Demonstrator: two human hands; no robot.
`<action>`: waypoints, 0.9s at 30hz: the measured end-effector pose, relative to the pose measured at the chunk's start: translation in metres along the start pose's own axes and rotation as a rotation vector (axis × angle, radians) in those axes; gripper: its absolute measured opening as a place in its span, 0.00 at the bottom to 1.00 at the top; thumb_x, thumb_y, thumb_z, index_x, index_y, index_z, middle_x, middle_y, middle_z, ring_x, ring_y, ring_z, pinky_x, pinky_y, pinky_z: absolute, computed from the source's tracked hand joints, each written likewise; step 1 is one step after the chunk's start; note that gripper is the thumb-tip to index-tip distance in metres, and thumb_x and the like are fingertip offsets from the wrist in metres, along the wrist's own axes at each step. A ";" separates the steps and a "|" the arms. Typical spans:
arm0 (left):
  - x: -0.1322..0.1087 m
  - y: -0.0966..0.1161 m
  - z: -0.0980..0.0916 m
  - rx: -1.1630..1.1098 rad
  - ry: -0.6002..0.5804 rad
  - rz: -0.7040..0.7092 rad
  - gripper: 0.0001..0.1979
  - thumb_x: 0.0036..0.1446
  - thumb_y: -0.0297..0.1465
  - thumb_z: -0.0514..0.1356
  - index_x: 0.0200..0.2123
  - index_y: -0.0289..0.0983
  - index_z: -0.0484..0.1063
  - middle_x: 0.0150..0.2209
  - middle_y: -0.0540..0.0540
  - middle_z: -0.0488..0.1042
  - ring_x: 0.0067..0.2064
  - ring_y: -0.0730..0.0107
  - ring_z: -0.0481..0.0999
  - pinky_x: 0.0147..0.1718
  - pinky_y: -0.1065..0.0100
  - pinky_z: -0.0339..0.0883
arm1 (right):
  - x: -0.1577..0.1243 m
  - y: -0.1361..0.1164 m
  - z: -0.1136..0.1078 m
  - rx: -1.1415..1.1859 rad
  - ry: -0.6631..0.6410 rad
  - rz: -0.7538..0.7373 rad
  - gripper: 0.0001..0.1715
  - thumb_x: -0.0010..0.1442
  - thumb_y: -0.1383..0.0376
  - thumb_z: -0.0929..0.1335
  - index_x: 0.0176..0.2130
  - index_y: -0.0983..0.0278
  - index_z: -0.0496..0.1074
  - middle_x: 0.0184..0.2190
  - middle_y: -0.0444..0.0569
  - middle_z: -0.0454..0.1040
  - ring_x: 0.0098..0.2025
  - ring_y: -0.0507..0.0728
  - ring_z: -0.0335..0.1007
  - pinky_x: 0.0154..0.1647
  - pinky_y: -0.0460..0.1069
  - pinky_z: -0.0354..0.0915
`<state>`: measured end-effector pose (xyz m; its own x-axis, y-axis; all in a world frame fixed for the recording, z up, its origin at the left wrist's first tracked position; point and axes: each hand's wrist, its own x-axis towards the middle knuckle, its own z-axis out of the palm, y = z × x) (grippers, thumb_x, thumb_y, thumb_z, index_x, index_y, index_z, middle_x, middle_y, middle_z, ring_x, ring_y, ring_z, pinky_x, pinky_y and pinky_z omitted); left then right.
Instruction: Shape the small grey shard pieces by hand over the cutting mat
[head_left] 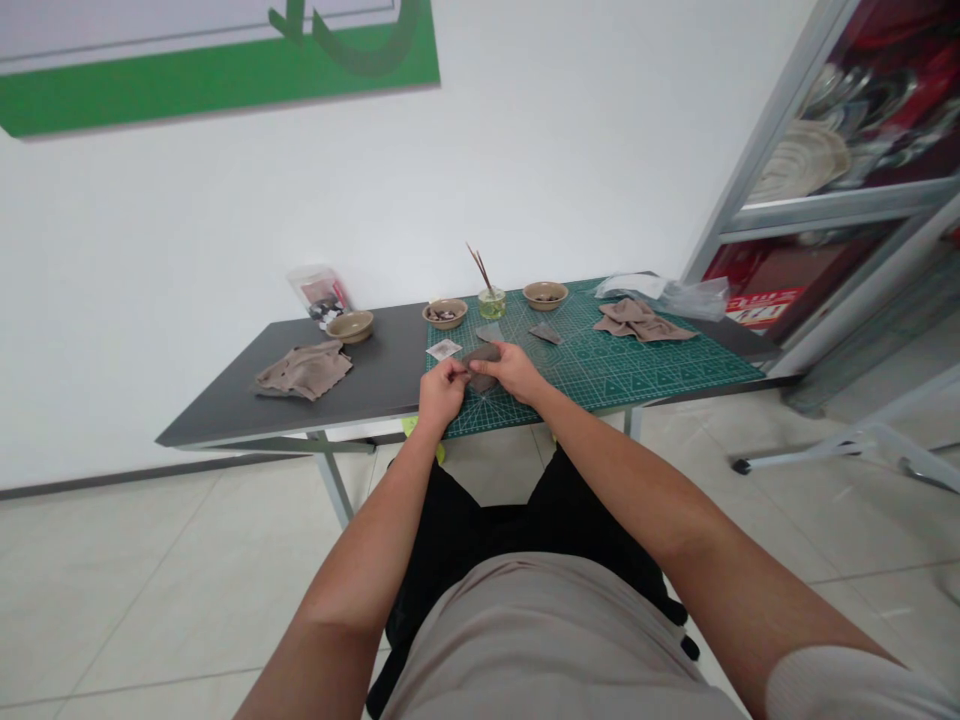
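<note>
My left hand (441, 392) and my right hand (510, 371) meet above the front left of a green cutting mat (637, 370). Between them they hold a dark grey flat piece (481, 358), whose material is too small to tell. My left fingers pinch its left end, and my right fingers lie across its top. Its lower part is partly hidden by my fingers. Just left of my hands lies a small white card (444, 349). Two similar grey flat pieces (489, 331) (546, 333) rest on the mat beyond my hands.
Two tan bowls (445, 313) (545, 295) and a jar of green liquid with thin sticks (492, 303) stand along the mat's far edge. Tan cloths (641, 322) (304, 370) lie on the mat and dark table (225, 410), beside a third bowl (349, 326).
</note>
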<state>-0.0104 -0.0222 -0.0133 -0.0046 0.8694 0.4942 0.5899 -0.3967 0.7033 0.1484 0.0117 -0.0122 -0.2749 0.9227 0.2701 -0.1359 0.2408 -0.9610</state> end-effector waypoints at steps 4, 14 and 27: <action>-0.002 0.002 0.002 0.129 -0.008 0.027 0.08 0.54 0.27 0.56 0.23 0.39 0.64 0.23 0.51 0.69 0.29 0.69 0.68 0.31 0.69 0.58 | 0.000 -0.002 -0.001 -0.244 0.045 -0.047 0.21 0.44 0.53 0.77 0.31 0.65 0.72 0.28 0.46 0.75 0.32 0.55 0.68 0.37 0.50 0.64; 0.002 0.001 0.000 -0.004 -0.020 -0.003 0.06 0.51 0.26 0.57 0.23 0.38 0.65 0.24 0.51 0.70 0.29 0.69 0.69 0.32 0.68 0.59 | 0.003 0.006 -0.002 -0.144 0.029 -0.049 0.24 0.46 0.52 0.76 0.35 0.65 0.72 0.30 0.46 0.75 0.33 0.55 0.69 0.36 0.49 0.65; 0.004 0.002 0.001 -0.009 -0.026 -0.031 0.07 0.51 0.27 0.56 0.22 0.38 0.64 0.22 0.52 0.68 0.27 0.71 0.67 0.29 0.70 0.59 | 0.003 0.006 -0.002 -0.121 0.031 -0.023 0.25 0.42 0.52 0.77 0.34 0.65 0.71 0.29 0.45 0.75 0.32 0.55 0.69 0.35 0.49 0.65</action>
<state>-0.0085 -0.0197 -0.0105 -0.0020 0.8885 0.4588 0.5825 -0.3719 0.7228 0.1482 0.0166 -0.0173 -0.2434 0.9250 0.2916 -0.0252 0.2945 -0.9553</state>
